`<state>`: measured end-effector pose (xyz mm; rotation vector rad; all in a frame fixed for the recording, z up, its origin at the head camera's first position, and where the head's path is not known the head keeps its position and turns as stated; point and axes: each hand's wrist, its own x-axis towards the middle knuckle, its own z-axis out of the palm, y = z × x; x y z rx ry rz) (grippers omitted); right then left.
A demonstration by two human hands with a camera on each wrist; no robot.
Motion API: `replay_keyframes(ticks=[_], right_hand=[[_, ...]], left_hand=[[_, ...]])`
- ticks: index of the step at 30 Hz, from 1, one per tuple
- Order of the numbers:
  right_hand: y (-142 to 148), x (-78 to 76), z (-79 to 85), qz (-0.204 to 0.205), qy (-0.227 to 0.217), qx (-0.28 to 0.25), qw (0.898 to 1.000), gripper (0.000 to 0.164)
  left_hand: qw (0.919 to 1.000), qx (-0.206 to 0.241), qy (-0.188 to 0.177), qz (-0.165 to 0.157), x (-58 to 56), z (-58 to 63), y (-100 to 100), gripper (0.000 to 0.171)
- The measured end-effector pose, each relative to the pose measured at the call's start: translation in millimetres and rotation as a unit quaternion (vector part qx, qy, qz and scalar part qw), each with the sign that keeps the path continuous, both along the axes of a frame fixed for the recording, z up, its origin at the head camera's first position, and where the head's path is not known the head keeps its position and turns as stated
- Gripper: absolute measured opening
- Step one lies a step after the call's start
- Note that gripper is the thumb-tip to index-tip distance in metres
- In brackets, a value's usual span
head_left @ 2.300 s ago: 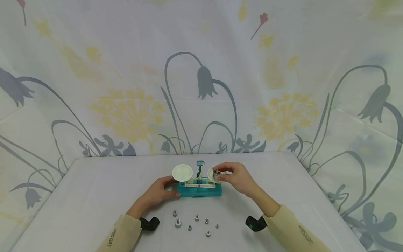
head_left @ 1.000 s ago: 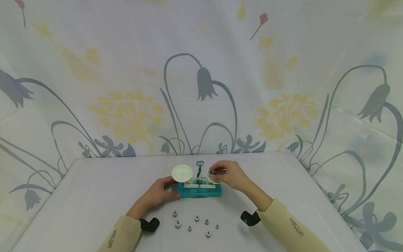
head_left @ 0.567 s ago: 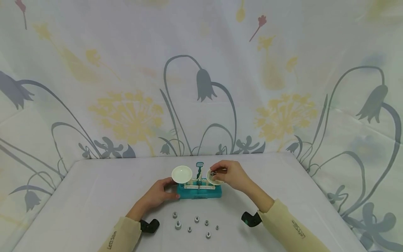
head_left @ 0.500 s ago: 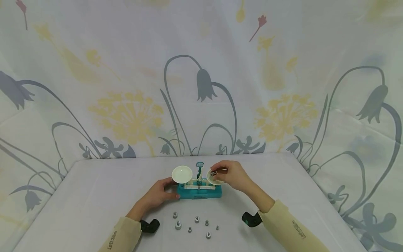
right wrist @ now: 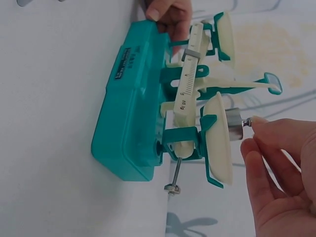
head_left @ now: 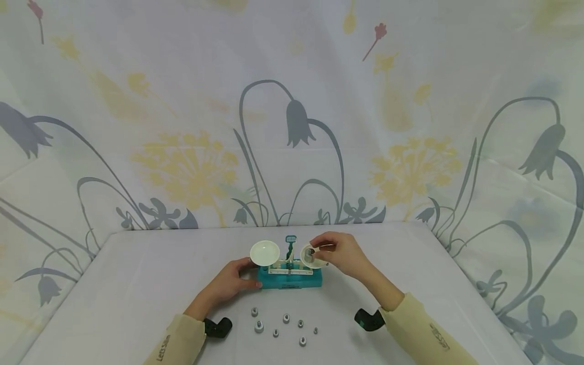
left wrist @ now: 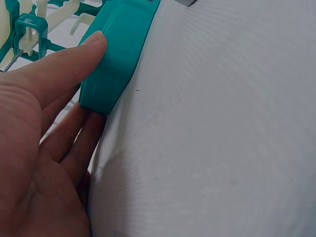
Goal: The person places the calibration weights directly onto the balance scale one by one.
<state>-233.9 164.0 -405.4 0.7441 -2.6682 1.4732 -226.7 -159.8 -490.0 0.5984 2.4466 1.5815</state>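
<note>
A teal balance scale (head_left: pixel 289 280) with two cream pans stands near the back of the table. My left hand (head_left: pixel 230 279) grips its left end; in the left wrist view the thumb (left wrist: pixel 94 42) lies on the teal base and the other fingers are behind it. The left pan (head_left: pixel 264 253) is bare. A large silver knobbed weight (right wrist: pixel 234 123) sits in the right pan (right wrist: pixel 218 143). My right hand (head_left: pixel 344 251) is at that weight, fingers parted. In the right wrist view one fingertip (right wrist: pixel 256 122) is right at its knob, and other fingertips are beside it.
Several smaller silver weights, one of them a wider weight (head_left: pixel 259 327), stand scattered on the white tablecloth (head_left: pixel 150 284) in front of the scale. Black wrist devices sit below each forearm. A floral curtain (head_left: pixel 292 152) hangs behind the table.
My right hand has lowered the large weight into the right pan, then drawn slightly right with its fingers parting, so more of the weight shows. My left hand has kept its hold on the scale.
</note>
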Motion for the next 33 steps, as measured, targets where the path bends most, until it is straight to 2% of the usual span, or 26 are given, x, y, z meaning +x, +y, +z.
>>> replay_keyframes(ticks=[8,20,33], right_hand=[[7,2.4,0.2,-0.004,0.016,-0.007,1.000,0.021],[21,13.8,-1.2,-0.015,-0.001,-0.037,0.999,0.020],[30,35.6,-10.9,-0.024,-0.021,-0.055,0.998,0.018]], left_hand=[[1.0000,-0.001,0.000,0.001,-0.8,-1.4,-1,0.054],[1.0000,-0.005,0.000,0.003,-0.5,-1.9,-1,0.054],[0.9998,-0.016,-0.005,0.009,-1.6,-2.5,-1,0.055]])
